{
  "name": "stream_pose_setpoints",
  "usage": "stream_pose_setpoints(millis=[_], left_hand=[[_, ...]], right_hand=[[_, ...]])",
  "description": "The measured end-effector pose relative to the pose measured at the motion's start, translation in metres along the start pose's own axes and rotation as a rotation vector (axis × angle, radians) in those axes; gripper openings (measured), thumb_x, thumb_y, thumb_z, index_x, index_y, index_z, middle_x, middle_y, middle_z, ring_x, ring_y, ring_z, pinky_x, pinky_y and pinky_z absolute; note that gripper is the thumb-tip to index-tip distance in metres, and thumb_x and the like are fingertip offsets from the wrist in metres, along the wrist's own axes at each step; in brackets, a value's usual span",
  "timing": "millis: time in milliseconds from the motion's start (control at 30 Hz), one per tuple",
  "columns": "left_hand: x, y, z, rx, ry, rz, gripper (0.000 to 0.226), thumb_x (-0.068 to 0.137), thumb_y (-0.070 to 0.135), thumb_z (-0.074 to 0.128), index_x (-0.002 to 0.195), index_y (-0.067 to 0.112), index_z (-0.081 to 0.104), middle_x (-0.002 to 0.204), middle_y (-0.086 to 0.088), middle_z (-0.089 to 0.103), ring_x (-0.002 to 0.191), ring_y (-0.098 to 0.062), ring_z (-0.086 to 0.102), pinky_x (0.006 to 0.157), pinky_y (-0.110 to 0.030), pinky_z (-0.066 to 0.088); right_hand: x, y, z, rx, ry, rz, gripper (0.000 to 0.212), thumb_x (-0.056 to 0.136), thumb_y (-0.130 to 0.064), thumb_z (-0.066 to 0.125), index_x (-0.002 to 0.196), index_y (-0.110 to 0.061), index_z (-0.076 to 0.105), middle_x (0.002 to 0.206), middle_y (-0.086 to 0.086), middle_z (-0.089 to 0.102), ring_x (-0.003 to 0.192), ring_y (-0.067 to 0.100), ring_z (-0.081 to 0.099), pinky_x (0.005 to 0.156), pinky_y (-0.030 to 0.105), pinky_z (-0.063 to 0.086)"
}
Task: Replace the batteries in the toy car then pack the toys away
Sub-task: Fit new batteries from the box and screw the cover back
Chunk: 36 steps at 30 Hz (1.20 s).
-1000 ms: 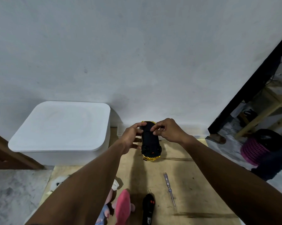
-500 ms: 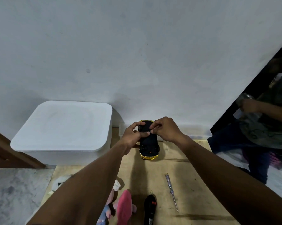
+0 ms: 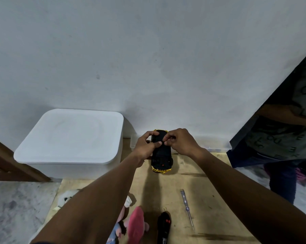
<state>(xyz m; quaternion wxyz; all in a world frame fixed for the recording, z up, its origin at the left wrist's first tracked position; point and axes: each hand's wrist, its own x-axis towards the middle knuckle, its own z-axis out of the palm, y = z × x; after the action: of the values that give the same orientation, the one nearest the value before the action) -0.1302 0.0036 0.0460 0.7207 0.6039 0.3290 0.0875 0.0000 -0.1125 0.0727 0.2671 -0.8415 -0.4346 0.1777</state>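
**Hands draw together on the upturned toy car [image 3: 161, 156]**

Closer now than a second ago: the left hand [image 3: 146, 147] has brought its thumb across the black underside until it all but meets the fingertips of the right hand [image 3: 179, 142]. The car itself hasn't budged. It lies belly-up at the far end of the wooden board [image 3: 206, 196], just short of the wall [image 3: 148, 59], with its gold bodywork peeking out at both ends.

The left hand is wrapped round the car's left flank, fingers curled over the far end and thumb pressing down on the chassis. The right hand comes in from the other side, fingers bunched tight with their tips on the far half of the underside. Whether they are nipping some small part there, I can't tell.

And a big change on the right! Where a stool and a pink basket showed in the doorway a second ago, a person [image 3: 279, 138] in a dark printed top now fills the opening.

Everything else sits as it was. The white box [image 3: 69, 136] is lidded, left of the car and against the wall. On the near part of the board, the screwdriver [image 3: 187, 207] lies well apart from the car. The black remote control [image 3: 163, 226] is at the near edge, with the pink plush toy [image 3: 137, 224] just beside it. The white plush toy [image 3: 67, 198] is half hidden behind the left forearm
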Motion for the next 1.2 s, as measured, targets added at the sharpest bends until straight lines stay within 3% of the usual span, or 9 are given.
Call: stream_pose_setpoints(millis=[133,267,500,633,833,1033,1200], left_hand=[[0.003,-0.005,-0.001,0.019,0.001,0.012,0.031,0.089,0.006,0.069,0.112,0.026,0.062,0.093,-0.009,0.063,0.079,-0.020,0.067,0.056,-0.031,0.057],[0.007,-0.007,-0.004,0.024,0.025,0.010,0.031,0.088,0.005,0.069,0.111,0.025,0.062,0.101,-0.017,0.066,0.082,-0.025,0.068,0.068,-0.043,0.060],[0.010,-0.004,-0.009,0.033,0.040,-0.008,0.031,0.089,0.008,0.069,0.111,0.029,0.062,0.113,-0.021,0.066,0.095,-0.033,0.070,0.072,-0.046,0.061],[0.011,-0.001,-0.008,0.043,0.004,-0.005,0.031,0.093,0.007,0.065,0.115,0.030,0.064,0.108,-0.015,0.064,0.098,-0.031,0.069,0.073,-0.044,0.062],[0.012,0.000,-0.008,0.068,-0.024,-0.005,0.028,0.093,0.007,0.063,0.106,0.031,0.067,0.099,-0.009,0.065,0.091,-0.026,0.067,0.066,-0.037,0.060],[0.013,0.000,-0.010,0.064,-0.041,-0.039,0.028,0.092,0.008,0.064,0.110,0.030,0.067,0.110,-0.015,0.066,0.094,-0.027,0.068,0.068,-0.038,0.060],[0.013,-0.005,-0.010,0.121,-0.054,-0.054,0.028,0.093,0.010,0.062,0.099,0.036,0.070,0.105,-0.010,0.067,0.088,-0.026,0.066,0.068,-0.038,0.060]], right_hand=[[0.004,-0.002,0.000,-0.071,-0.033,0.050,0.012,0.082,-0.016,0.074,0.087,-0.027,0.076,0.082,-0.008,0.070,0.071,0.005,0.058,0.065,0.026,0.046],[0.007,-0.005,0.003,-0.089,0.010,0.085,0.011,0.081,-0.024,0.078,0.090,-0.028,0.078,0.078,-0.016,0.060,0.075,0.003,0.054,0.058,0.020,0.036],[0.012,0.000,0.005,0.016,-0.008,0.076,0.012,0.084,-0.022,0.076,0.095,-0.026,0.079,0.088,-0.008,0.068,0.080,0.009,0.059,0.071,0.025,0.044],[0.013,-0.003,0.003,0.010,0.027,0.057,0.010,0.082,-0.020,0.075,0.089,-0.027,0.075,0.084,-0.004,0.069,0.081,0.014,0.063,0.064,0.025,0.044],[0.014,-0.005,0.003,-0.131,0.007,0.022,0.006,0.084,-0.031,0.073,0.084,-0.027,0.070,0.083,-0.006,0.066,0.078,0.014,0.060,0.057,0.024,0.037],[0.014,-0.004,0.003,-0.085,0.008,-0.011,0.008,0.082,-0.022,0.071,0.083,-0.030,0.069,0.076,-0.010,0.063,0.077,0.015,0.061,0.069,0.033,0.050],[0.006,0.000,0.005,-0.127,-0.009,-0.009,0.010,0.084,-0.034,0.073,0.082,-0.025,0.069,0.079,-0.007,0.064,0.070,0.010,0.056,0.062,0.029,0.044]])
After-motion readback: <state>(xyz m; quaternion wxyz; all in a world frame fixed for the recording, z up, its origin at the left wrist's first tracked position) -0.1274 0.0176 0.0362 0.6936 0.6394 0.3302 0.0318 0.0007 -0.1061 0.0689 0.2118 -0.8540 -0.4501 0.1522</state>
